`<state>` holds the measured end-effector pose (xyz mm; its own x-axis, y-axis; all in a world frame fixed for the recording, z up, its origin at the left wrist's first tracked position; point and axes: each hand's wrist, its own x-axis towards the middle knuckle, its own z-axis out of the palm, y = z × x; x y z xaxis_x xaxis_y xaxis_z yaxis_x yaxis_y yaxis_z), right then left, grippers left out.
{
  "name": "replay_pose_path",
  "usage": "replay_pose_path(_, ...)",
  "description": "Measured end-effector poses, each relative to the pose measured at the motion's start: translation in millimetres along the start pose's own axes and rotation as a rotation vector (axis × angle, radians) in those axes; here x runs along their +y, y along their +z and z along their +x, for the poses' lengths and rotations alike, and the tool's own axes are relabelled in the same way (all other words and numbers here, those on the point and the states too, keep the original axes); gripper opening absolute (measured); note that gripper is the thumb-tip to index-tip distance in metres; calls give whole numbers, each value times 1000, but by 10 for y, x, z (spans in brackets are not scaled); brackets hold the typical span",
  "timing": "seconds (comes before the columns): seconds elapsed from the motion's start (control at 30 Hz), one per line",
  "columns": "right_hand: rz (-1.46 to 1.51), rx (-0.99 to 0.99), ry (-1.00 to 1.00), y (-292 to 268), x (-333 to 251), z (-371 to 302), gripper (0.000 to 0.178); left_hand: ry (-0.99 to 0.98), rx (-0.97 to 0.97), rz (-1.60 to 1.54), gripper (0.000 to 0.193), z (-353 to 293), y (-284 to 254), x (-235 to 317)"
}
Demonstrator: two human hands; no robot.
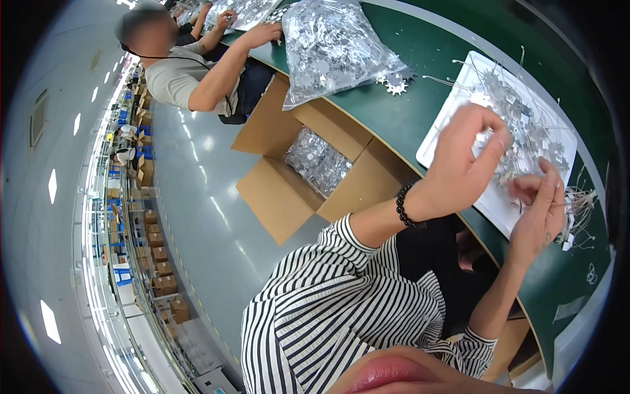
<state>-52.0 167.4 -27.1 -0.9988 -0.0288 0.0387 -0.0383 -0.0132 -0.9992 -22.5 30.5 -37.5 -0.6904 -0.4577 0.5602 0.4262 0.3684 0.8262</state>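
Brown cartons (164,285) are lining the far shelving, any marks on them too small for me to read. Nearer, a co-worker (187,79) is reaching over the green surface (423,39), one hand ending beside a bulky clear bag (335,52) of silver pieces. Below it an open cardboard box (275,200) is holding more bagged pieces, their lower part hidden. Further right, the left hand (469,157), a dark beaded bracelet (403,205) at its wrist, is arching over a white tray (492,205), thumb and fingers curling inward; I cannot tell whether its grip is grasping anything. Silver cog-shaped pieces with thin wires (533,134) are lying heaped in the tray, partly covered. The right hand (541,210) is rising from below, fingers crooked, its grip equally unclear. Behind it, a wire bundle (579,202) is spilling over the surface, partly screened.
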Motion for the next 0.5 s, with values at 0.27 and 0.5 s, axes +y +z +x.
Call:
replay_pose_path(0.27, -73, -129, -39, -432, -72, -4, 30, 82, -263, 98, 3, 137, 97, 383)
replay_pose_path(0.5, -311, -381, -231, -467, -108, 60, 14, -115, -238, -4, 12, 213, 83, 528)
